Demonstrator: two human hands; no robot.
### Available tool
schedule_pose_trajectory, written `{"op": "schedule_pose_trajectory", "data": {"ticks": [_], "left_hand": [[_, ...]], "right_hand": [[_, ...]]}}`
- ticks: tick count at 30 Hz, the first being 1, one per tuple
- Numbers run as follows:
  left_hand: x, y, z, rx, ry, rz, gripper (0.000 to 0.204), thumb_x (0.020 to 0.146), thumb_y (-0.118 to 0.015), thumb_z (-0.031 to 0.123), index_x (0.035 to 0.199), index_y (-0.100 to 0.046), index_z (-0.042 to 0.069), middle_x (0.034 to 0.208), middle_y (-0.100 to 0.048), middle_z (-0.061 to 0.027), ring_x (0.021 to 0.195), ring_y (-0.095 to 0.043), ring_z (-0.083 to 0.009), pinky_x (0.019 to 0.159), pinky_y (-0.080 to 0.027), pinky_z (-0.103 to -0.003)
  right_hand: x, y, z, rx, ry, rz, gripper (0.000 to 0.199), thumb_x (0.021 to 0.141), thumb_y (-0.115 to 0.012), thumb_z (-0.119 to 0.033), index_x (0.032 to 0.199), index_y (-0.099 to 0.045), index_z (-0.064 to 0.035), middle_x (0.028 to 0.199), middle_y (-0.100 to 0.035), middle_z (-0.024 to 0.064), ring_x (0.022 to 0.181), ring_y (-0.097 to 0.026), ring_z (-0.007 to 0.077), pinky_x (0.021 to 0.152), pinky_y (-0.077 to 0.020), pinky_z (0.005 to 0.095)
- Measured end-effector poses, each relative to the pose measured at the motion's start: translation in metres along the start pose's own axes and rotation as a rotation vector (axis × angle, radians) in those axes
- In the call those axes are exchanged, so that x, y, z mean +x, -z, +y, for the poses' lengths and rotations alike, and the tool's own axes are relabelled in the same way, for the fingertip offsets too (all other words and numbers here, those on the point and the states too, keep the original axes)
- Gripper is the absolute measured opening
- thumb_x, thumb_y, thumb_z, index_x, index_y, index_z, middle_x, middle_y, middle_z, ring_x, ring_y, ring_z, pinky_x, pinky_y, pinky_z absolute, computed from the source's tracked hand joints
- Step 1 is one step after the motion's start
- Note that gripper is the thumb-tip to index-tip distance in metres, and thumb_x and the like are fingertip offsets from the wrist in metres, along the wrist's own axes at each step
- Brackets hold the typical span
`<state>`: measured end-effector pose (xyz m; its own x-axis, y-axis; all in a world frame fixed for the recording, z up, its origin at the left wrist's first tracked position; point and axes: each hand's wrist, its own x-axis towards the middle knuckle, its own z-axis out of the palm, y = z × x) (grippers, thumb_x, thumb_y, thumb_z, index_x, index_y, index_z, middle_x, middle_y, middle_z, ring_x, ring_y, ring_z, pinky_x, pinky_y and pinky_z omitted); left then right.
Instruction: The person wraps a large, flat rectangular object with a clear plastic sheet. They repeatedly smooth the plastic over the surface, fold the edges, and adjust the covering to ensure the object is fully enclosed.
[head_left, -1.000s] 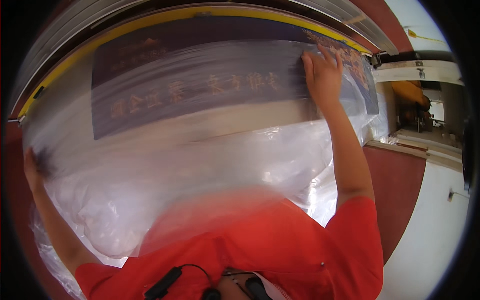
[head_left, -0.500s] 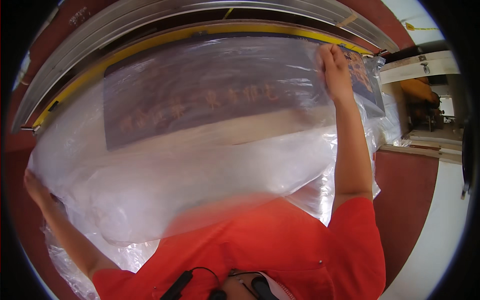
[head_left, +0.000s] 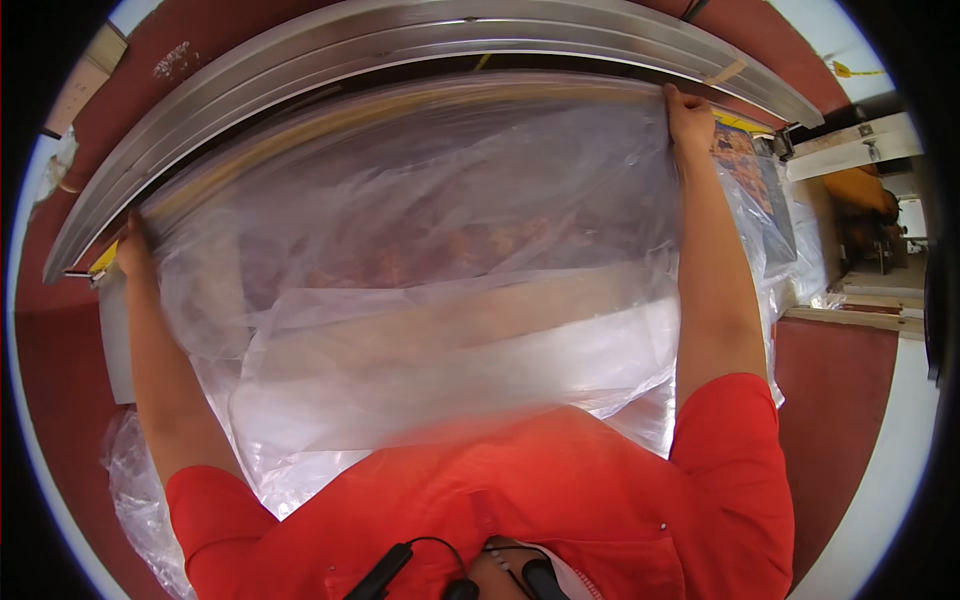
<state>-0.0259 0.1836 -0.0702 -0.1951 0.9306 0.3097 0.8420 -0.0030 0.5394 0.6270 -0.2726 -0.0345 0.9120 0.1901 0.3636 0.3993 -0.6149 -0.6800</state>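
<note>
A clear plastic film is stretched between my two hands over a dark printed sheet, whose orange print shows blurred through it. My right hand is closed on the film's far right corner, close to the yellow-edged strip. At the far left, my left hand grips the film's other far corner; its fingers are partly blurred. The film's near part hangs toward my red shirt and is smeared by motion.
A long silvery metal bar curves across the far side, just beyond the film. More crumpled plastic lies at the lower left. White frame parts stand at the right, beside the reddish floor.
My left hand has moved up and away, from the near left to the far left edge, drawing the film over the yellow strip. My right hand has shifted only slightly.
</note>
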Motion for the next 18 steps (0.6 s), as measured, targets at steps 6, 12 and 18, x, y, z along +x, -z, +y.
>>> {"op": "schedule_pose_trajectory", "data": {"ticks": [6, 12, 18], "left_hand": [[0.061, -0.013, -0.080, 0.168, -0.226, 0.012, 0.055, 0.079, -0.031, 0.045, 0.083, -0.058, -0.002, 0.084, -0.057, -0.0221, 0.082, -0.053, -0.0374, 0.072, -0.041, -0.042], [0.052, -0.018, -0.079, 0.663, -0.464, 0.032, 0.046, 0.081, -0.030, 0.034, 0.081, -0.056, -0.003, 0.080, -0.057, -0.0225, 0.074, -0.055, -0.0364, 0.067, -0.043, -0.043], [0.027, 0.008, -0.033, -0.630, 0.264, -0.280, 0.032, 0.080, -0.044, 0.027, 0.094, -0.052, 0.000, 0.078, -0.055, -0.0078, 0.065, -0.053, -0.0163, 0.056, -0.042, -0.029]], "right_hand": [[-0.012, -0.005, -0.007, -0.040, -0.029, 0.076, 0.044, 0.074, -0.040, -0.043, 0.088, -0.056, -0.0037, 0.089, -0.056, 0.0192, 0.087, -0.052, 0.0345, 0.077, -0.0387, 0.0386], [-0.019, 0.007, -0.016, -0.094, -0.092, -0.005, 0.050, 0.075, -0.031, -0.040, 0.099, -0.052, -0.0016, 0.100, -0.051, 0.0224, 0.096, -0.046, 0.0367, 0.082, -0.0343, 0.0394], [0.002, 0.014, -0.002, 0.124, -0.143, -0.303, 0.058, 0.070, -0.041, -0.049, 0.097, -0.053, 0.0012, 0.093, -0.055, 0.0179, 0.090, -0.050, 0.0275, 0.078, -0.0354, 0.0327]]}}
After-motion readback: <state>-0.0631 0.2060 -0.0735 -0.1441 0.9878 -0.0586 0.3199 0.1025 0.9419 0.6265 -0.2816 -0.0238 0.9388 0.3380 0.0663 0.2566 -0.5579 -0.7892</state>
